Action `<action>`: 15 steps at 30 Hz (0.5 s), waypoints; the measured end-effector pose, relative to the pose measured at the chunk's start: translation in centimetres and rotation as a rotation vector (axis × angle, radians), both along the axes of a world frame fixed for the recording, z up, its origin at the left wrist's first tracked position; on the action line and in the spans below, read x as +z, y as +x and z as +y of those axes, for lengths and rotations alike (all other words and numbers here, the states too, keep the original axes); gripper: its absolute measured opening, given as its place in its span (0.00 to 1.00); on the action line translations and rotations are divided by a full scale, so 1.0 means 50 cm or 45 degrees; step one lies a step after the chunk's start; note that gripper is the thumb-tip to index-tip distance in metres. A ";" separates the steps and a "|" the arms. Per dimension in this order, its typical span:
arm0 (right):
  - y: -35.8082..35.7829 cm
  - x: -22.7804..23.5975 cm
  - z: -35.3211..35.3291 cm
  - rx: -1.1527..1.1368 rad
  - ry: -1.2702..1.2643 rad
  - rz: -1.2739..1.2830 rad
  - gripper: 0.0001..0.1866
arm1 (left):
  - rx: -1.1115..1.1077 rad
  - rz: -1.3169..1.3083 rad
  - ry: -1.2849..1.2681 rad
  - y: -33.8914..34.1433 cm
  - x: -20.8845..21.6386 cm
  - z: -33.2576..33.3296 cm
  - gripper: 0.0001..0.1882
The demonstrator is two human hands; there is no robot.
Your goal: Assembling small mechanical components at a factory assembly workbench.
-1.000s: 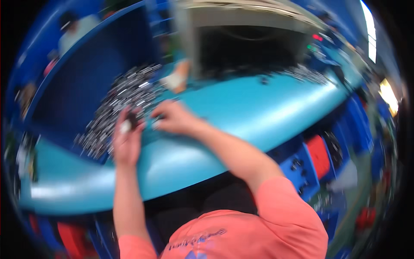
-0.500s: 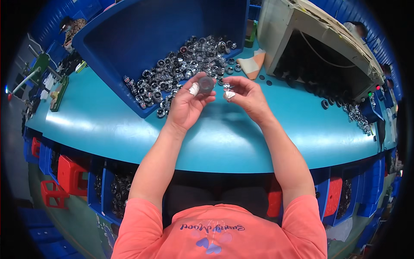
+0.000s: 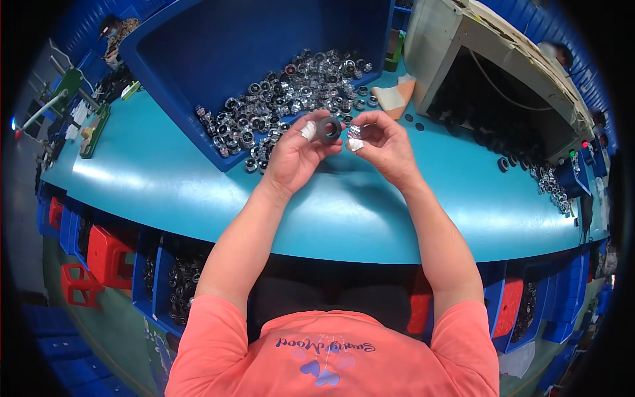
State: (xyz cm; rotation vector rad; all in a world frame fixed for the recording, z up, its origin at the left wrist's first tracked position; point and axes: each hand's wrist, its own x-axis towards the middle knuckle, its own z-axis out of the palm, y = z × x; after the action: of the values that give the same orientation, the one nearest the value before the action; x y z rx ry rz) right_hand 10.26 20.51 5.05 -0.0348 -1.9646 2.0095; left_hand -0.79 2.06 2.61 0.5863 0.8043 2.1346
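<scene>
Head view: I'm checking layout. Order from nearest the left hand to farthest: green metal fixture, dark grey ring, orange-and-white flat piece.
1. Dark grey ring: held in the left hand.
2. Orange-and-white flat piece: ahead, right.
3. Green metal fixture: far left.

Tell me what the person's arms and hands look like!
Short coral-pink sleeves, the left sleeve and right sleeve, cover the upper arms. Below them, both forearms are bare, with no watch or bracelet to be seen. The left hand and right hand wear no gloves, but each has a white finger wrap, seemingly on the thumb.
</scene>
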 end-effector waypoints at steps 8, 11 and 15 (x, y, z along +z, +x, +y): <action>-0.004 0.002 -0.007 -0.154 0.167 0.154 0.16 | -0.005 -0.040 0.000 0.003 0.000 0.000 0.18; -0.004 -0.003 -0.002 -0.232 0.257 0.142 0.15 | -0.026 0.001 -0.013 -0.001 -0.003 0.001 0.20; -0.008 -0.007 -0.005 -0.223 0.266 0.247 0.13 | -0.044 -0.008 -0.002 0.000 -0.005 0.001 0.20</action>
State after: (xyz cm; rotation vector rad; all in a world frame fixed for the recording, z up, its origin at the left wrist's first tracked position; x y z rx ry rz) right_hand 9.88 20.24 4.68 0.0348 -1.9623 1.6273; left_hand -0.79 2.09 2.33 0.5886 0.7865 2.1030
